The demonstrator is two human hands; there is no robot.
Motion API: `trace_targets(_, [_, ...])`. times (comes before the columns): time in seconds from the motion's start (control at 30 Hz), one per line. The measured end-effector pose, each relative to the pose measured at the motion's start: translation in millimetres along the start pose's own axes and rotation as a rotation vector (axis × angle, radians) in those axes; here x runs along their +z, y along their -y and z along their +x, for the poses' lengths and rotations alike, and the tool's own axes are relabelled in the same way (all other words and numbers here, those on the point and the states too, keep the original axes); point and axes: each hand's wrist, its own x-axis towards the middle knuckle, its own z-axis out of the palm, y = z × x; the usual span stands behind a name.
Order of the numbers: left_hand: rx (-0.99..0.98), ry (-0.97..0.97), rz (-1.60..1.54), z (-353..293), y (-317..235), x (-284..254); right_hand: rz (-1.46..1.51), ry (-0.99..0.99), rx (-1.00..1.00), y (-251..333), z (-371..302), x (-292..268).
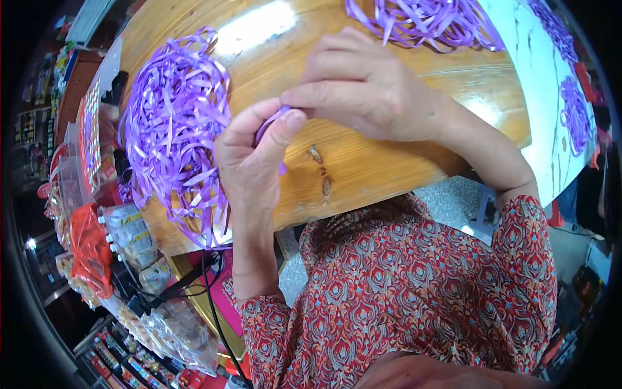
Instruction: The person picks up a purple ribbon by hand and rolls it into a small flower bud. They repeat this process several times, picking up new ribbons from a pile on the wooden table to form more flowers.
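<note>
A purple ribbon [264,128] is pinched between the thumb and curled fingers of my left hand [249,152]. Only a short part of it shows, and a small bit of purple peeks out below the thumb. My right hand [369,87] comes in from the right, its fingertips meeting my left fingers at the same ribbon; its other fingers are bent and slightly blurred. Just left of my left hand lies a big tangled pile of purple ribbon [172,123] on the wooden table [389,159]. A second purple pile [431,23] lies at the far edge.
More purple ribbon [575,113] lies on a white marbled surface [544,168] at the right. Bagged goods [129,233] and a red plastic bag [91,249] crowd the left side. A black cable [214,305] hangs down beside the table's left corner.
</note>
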Motion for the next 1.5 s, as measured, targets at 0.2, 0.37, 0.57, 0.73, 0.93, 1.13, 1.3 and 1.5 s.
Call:
trace_targets(0.2, [0.216,-0.083,0.428,1,-8,4,-0.142,0.022,-0.067,2,1,-13])
trace_targets(0.37, [0.392,-0.119,0.509,-10,-35,-27,-0.192,0.025,0.017,4,-9,-59])
trace_targets(0.57, [0.366,-0.358,0.422,-25,-54,-80,-0.333,0.013,0.301,-2,-51,-128])
trace_targets(0.73, [0.346,-0.456,0.503,-18,-45,-115,-0.353,-0.112,0.44,-5,-86,-160])
trace_targets(0.93, [0.421,-0.571,0.898,-40,-51,-171,-0.146,-0.342,0.631,-12,-100,-171])
trace_targets(1.13, [0.251,-0.586,0.89,-46,-48,-187,0.205,-0.7,0.822,-15,-114,-176])
trace_targets(1.3, [0.59,-0.562,1.282,-48,-46,-184,0.282,-0.853,0.767,-31,-131,-184])
trace_targets(1.5, [0.484,-0.688,1.01,-41,-36,-211,0.636,-1.009,0.821,-35,-114,-176])
